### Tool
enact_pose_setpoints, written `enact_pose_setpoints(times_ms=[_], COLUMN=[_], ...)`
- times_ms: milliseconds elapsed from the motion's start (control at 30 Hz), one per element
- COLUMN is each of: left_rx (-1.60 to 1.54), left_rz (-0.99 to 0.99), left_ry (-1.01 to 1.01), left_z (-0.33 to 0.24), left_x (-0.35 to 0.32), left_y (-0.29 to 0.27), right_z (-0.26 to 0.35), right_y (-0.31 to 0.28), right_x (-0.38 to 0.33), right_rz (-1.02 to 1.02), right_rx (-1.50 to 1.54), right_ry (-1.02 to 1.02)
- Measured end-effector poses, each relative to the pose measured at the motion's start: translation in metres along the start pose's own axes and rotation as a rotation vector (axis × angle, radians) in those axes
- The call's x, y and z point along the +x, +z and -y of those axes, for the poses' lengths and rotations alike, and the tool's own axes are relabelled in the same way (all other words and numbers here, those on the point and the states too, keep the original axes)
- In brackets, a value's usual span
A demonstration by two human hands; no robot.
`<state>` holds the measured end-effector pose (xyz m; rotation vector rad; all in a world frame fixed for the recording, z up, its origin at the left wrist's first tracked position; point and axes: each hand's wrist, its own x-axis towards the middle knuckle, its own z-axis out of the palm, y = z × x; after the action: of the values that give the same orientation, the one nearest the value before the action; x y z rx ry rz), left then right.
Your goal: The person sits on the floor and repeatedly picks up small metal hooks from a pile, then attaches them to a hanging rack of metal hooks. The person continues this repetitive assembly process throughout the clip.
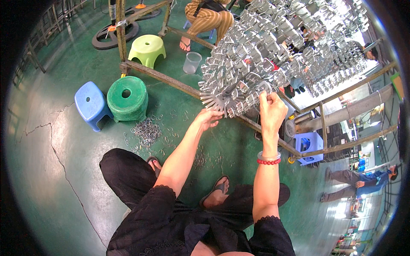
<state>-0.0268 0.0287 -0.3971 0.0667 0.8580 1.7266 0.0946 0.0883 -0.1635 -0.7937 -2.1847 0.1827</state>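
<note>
A dense mass of silver metal parts [256,55] hangs from the frame in front of me. At its lower left end, thin grey fins [220,101] fan out in a ring. My left hand [208,118] is at the lower edge of these fins, fingers stretched out and apart. My right hand [273,113] is raised against the right side of the cluster, its fingers closed in a pinch. Whatever the pinch holds is hidden among the silver parts. A pale bangle and a red bead bracelet [269,161] circle my right wrist.
Rusty frame bars [168,81] cross before me. Small metal clips [147,132] lie scattered on the green floor. Blue [90,102], green [127,100] and lime [147,49] stools stand left, beside a clear cup [192,62]. Another person [215,19] sits beyond; one walks right [358,184].
</note>
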Motion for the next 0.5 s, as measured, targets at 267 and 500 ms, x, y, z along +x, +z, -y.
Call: enact_pose_setpoints(times_ms=[267, 500], left_rx=[-0.037, -0.088], left_rz=[0.001, -0.040], left_ry=[0.046, 0.054], left_z=[0.001, 0.003], left_x=[-0.005, -0.014], left_y=[0.008, 0.005], right_z=[-0.005, -0.003], right_y=[0.007, -0.001], right_x=[0.012, -0.039], right_rz=[-0.011, 0.178], right_rx=[-0.055, 0.045], right_ry=[-0.102, 0.085])
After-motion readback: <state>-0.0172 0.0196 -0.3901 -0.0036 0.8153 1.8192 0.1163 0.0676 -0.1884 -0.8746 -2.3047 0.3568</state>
